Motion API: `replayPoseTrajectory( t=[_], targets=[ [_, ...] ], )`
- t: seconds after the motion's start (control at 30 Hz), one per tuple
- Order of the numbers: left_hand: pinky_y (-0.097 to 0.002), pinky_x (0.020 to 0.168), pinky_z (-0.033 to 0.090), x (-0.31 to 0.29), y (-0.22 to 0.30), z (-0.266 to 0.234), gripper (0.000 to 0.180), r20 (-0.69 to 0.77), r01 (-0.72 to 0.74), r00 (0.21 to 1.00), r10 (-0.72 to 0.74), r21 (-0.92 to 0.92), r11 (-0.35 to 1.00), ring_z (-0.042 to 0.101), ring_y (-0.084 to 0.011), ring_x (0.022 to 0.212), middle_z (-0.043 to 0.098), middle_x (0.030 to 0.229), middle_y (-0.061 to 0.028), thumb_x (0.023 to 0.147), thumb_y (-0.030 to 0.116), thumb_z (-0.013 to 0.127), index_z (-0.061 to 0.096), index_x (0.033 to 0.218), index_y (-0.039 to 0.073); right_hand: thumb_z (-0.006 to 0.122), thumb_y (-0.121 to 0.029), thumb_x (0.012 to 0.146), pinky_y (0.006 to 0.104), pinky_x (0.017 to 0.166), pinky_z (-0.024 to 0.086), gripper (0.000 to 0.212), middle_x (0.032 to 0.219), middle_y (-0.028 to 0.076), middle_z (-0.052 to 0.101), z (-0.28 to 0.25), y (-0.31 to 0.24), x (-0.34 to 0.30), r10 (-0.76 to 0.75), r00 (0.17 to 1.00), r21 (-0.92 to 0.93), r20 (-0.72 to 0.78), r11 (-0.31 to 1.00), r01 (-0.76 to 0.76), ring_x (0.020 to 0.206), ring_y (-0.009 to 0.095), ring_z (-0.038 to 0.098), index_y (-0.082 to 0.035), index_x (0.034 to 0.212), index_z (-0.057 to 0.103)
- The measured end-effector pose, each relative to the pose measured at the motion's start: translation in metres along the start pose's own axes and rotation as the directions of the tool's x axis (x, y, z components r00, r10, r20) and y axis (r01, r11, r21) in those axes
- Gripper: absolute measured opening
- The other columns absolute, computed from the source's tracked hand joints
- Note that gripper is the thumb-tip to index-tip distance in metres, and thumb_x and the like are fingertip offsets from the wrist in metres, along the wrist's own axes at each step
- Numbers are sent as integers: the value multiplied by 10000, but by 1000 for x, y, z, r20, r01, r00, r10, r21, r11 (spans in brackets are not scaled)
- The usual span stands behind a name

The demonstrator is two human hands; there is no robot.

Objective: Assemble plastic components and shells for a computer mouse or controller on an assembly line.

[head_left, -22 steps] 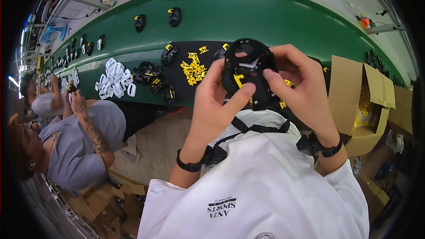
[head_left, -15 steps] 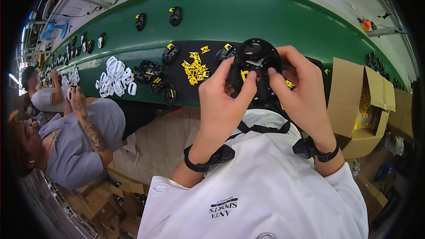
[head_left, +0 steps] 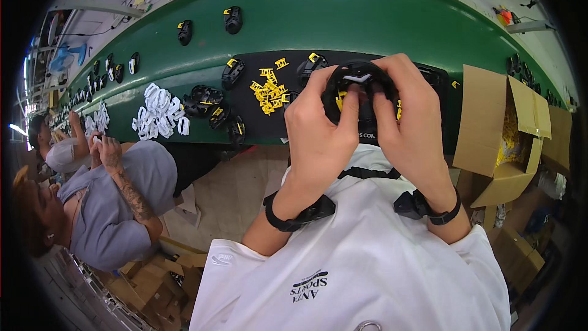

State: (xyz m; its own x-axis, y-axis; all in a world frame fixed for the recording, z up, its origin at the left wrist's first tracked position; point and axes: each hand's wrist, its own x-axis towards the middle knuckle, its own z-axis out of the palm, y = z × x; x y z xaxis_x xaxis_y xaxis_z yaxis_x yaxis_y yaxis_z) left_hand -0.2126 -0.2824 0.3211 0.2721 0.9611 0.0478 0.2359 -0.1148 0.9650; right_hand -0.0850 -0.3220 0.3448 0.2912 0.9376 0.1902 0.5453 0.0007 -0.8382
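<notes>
Between my two hands, above the near edge of a black mat (head_left: 250, 124), is a black rounded plastic shell (head_left: 357, 68) with a pale piece and yellow bits inside it. My left hand (head_left: 320, 138) is closed round its left side, the thumb pressing into the hollow. My right hand (head_left: 411, 125) grips the other side the same way, both thumbs close together. The fingers behind the shell are mostly hidden. Just left of my hands, a heap of yellow plastic clips (head_left: 267, 93) lies on the mat, and a similar black shell (head_left: 311, 68) with a yellow clip sits behind it.
Several black shells (head_left: 204, 99) and a pile of white oval rings (head_left: 160, 113) lie left on the green bench (head_left: 331, 9). A cardboard box (head_left: 481, 125) with yellow parts stands at the right. Another person (head_left: 119, 196) works at the left, with boxes behind.
The black shell has tipped, showing less of its rounded end. My hands have drawn closer together, with both thumbs further into the hollow. The person at left has moved their hands slightly.
</notes>
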Motion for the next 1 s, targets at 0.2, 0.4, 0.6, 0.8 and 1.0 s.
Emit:
replayPoseTrajectory(
  t=[0.2,0.4,0.6,0.8,1.0],
  targets=[
    [-244,639,496,-3,-1,4,196,28,45,999,-44,-14,999,632,-92,728,727,886,-83,904,38,668,665,1087,-32,564,73,851,415,667,484,142,901,184,597,-5,9,2,-77,995,-124,63,989,84,756,370,614,53,988,596],
    [-285,617,495,-1,6,5,238,-10,76,997,-76,-63,995,650,-153,704,720,883,-95,906,58,665,630,1123,-33,584,54,854,429,709,494,177,944,199,617,-9,-1,1,49,999,-74,22,996,-47,809,392,625,45,1029,610],
    [-349,664,525,-5,4,2,266,19,112,993,-112,28,993,676,-253,770,699,923,-151,878,55,671,607,1120,-34,588,57,850,443,746,505,242,988,203,632,-9,4,-4,27,998,-97,61,995,-21,857,397,634,30,1090,599],
    [-341,638,522,-2,-4,5,263,57,66,996,-67,23,998,671,-248,718,702,926,-156,877,46,670,609,1121,-30,572,72,862,465,795,476,227,997,218,600,-5,4,-7,29,997,-178,67,984,-17,931,405,587,59,1088,558],
    [-313,690,535,-2,5,1,261,82,-17,997,14,34,999,686,-229,768,697,950,-141,880,38,667,609,1128,-20,573,123,819,436,789,482,274,999,190,600,-6,0,-6,21,1000,-124,19,992,-19,924,376,586,35,1077,563]
  ],
)
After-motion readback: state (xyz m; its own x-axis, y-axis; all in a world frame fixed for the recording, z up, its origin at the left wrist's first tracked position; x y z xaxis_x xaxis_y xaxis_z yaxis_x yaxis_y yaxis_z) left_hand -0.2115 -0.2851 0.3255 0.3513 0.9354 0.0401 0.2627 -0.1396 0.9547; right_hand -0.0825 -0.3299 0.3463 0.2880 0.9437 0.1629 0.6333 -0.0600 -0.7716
